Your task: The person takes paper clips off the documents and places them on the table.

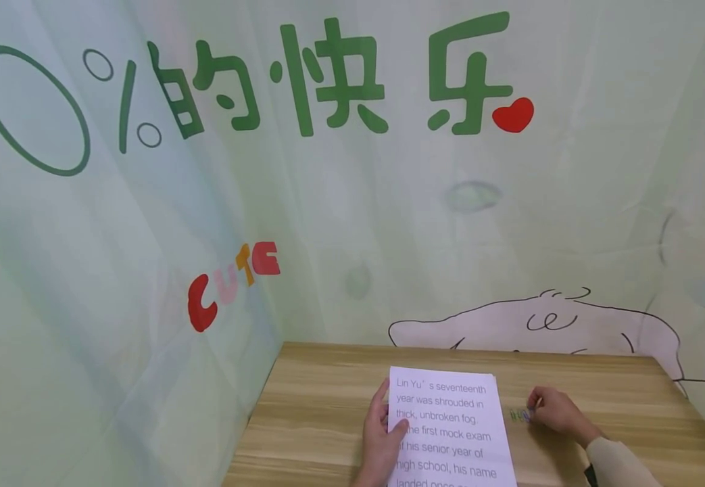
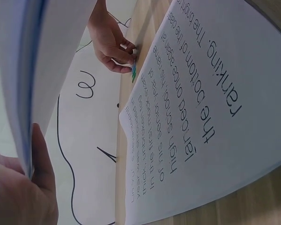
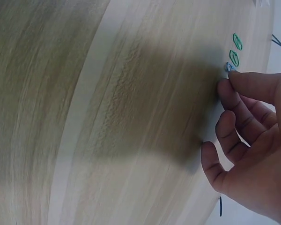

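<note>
My left hand (image 1: 382, 443) holds the left edge of a stack of printed white paper (image 1: 449, 426), with the thumb on the top page. The left wrist view shows the blue-shaded edge of the held paper (image 2: 25, 89) raised above another printed sheet (image 2: 215, 98). To the right, my right hand (image 1: 557, 411) is low over the table, its thumb and index finger meeting at a small blue paper clip (image 3: 229, 67). Fingertips partly cover that clip. Two green paper clips (image 3: 237, 41) lie in a row beside it on the wood.
The wood-grain table (image 1: 315, 406) meets a printed fabric backdrop (image 1: 340, 203) at its back and left edges. Green lettering, a red heart and a cartoon outline (image 1: 547, 325) decorate the fabric. Beyond the green clips, a small whitish thing (image 3: 261, 2) shows at the right wrist view's top edge.
</note>
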The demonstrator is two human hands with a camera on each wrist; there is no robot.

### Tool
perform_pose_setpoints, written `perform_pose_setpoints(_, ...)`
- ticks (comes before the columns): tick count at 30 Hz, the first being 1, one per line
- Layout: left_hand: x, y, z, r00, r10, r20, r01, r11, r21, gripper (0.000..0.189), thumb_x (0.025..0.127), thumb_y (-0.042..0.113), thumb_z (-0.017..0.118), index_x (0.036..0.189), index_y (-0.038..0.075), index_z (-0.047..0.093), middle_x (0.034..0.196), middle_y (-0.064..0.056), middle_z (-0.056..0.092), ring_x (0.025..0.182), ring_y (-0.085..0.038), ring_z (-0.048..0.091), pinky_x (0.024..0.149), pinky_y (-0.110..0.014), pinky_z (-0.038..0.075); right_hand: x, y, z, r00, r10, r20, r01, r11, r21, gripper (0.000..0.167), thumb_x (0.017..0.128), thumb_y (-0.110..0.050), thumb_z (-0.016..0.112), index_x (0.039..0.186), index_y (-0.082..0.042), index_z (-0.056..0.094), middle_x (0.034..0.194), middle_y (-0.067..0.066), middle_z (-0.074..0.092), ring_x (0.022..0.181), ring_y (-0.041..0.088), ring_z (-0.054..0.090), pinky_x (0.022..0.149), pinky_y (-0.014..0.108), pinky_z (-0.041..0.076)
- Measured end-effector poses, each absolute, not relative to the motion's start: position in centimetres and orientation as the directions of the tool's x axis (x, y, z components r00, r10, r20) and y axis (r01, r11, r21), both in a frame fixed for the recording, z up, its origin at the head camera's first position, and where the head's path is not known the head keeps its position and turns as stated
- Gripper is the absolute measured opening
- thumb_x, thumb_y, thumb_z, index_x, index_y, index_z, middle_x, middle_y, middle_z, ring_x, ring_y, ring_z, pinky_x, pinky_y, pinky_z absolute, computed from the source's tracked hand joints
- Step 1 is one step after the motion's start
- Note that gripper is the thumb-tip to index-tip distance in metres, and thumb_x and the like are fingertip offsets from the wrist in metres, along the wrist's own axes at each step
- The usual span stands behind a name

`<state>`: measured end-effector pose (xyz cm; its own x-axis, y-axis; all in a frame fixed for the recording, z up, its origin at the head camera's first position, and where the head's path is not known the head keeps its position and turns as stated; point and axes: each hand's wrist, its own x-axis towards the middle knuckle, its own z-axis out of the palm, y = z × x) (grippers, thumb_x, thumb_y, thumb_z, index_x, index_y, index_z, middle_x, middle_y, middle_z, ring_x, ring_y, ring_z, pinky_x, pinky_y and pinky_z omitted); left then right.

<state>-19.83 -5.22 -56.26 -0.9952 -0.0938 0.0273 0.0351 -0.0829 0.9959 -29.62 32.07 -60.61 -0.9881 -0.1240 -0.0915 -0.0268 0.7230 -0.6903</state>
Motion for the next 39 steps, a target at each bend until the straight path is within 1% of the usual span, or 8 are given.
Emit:
perform_pose_setpoints(4,-19.7,-5.2,-56.3,-0.996,-0.089,0.027,0.035,-0.085,0.996,0.084,0.091,-0.015,0.062,0.165,0.017,0.037,0.117,-0.017,0.064,0.09,-0.023,0.072,0.074,-0.031,0.065,-29.6,32.0,-60.7,-0.986,-0.122,-0.115,-0.008,0.722,-0.692,0.019,0.073,0.003,0.073,0.088,-0.003,0.062,0.076,0.004,0.06,0.068,0.019,0.055,0.059,0.029,0.044)
perform_pose_setpoints(10,-19.7,-5.6,-56.4,-0.996,-0.086,0.031,0.039,-0.096,0.995,0.085,0.091,-0.015,0.062,0.165,0.016,0.035,0.119,-0.018,0.063,0.092,-0.023,0.071,0.075,-0.031,0.065,-29.4,32.2,-61.0,-0.988,-0.126,-0.091,-0.027,0.714,-0.7,0.021,0.072,0.003,0.072,0.088,-0.004,0.062,0.073,0.004,0.059,0.066,0.019,0.054,0.056,0.029,0.044)
perform_pose_setpoints(16,-19.9,-6.7,-57.3,-0.995,-0.097,0.025,0.033,-0.087,0.996,0.087,0.091,-0.014,0.062,0.166,0.018,0.034,0.125,-0.019,0.064,0.095,-0.024,0.071,0.075,-0.03,0.064,-29.5,32.3,-60.9,-0.985,-0.137,-0.102,-0.027,0.717,-0.697,0.018,0.076,0.002,0.071,0.091,-0.002,0.063,0.079,0.003,0.06,0.07,0.019,0.054,0.058,0.028,0.044)
perform_pose_setpoints(24,-19.8,-8.9,-58.1,-0.991,-0.129,0.04,0.046,-0.049,0.998,0.086,0.09,-0.015,0.062,0.165,0.015,0.034,0.129,-0.022,0.065,0.093,-0.023,0.072,0.074,-0.03,0.064,-29.1,32.9,-61.0,-0.985,-0.165,-0.052,-0.083,0.716,-0.693,0.022,0.075,0.001,0.076,0.095,-0.004,0.067,0.079,0.003,0.059,0.071,0.018,0.053,0.058,0.027,0.043)
perform_pose_setpoints(28,-19.7,-10.6,-58.4,-0.989,-0.145,0.036,0.041,-0.031,0.999,0.086,0.089,-0.015,0.061,0.166,0.013,0.033,0.127,-0.025,0.066,0.091,-0.024,0.073,0.074,-0.031,0.064,-29.0,32.9,-61.1,-0.985,-0.168,-0.045,-0.089,0.709,-0.7,0.022,0.077,0.001,0.076,0.097,-0.004,0.068,0.082,0.004,0.061,0.074,0.019,0.054,0.06,0.027,0.044)
perform_pose_setpoints(31,-19.8,-12.4,-58.8,-0.986,-0.163,0.029,0.031,-0.014,0.999,0.087,0.089,-0.015,0.062,0.166,0.011,0.032,0.129,-0.029,0.065,0.092,-0.025,0.073,0.074,-0.033,0.065,-28.9,32.9,-61.2,-0.985,-0.165,-0.054,-0.079,0.702,-0.708,0.021,0.078,0.001,0.075,0.098,-0.004,0.068,0.084,0.005,0.062,0.075,0.02,0.054,0.061,0.027,0.045)
perform_pose_setpoints(36,-20.2,-16.1,-59.5,-0.979,-0.202,-0.03,-0.029,-0.006,1.0,0.087,0.09,-0.013,0.063,0.167,0.01,0.028,0.14,-0.037,0.058,0.094,-0.025,0.074,0.075,-0.035,0.065,-28.8,33.1,-61.5,-0.985,-0.163,-0.051,-0.08,0.707,-0.703,0.02,0.081,0.0,0.075,0.099,-0.005,0.068,0.083,0.003,0.062,0.075,0.019,0.054,0.06,0.027,0.044)
perform_pose_setpoints(39,-20.4,-18.1,-59.2,-0.972,-0.224,-0.074,-0.075,0.0,0.997,0.087,0.091,-0.012,0.063,0.167,0.01,0.027,0.146,-0.038,0.053,0.097,-0.025,0.074,0.076,-0.035,0.064,-28.7,33.1,-61.7,-0.986,-0.161,-0.041,-0.087,0.71,-0.699,0.019,0.083,-0.001,0.075,0.099,-0.006,0.068,0.081,0.003,0.061,0.074,0.019,0.053,0.059,0.027,0.043)
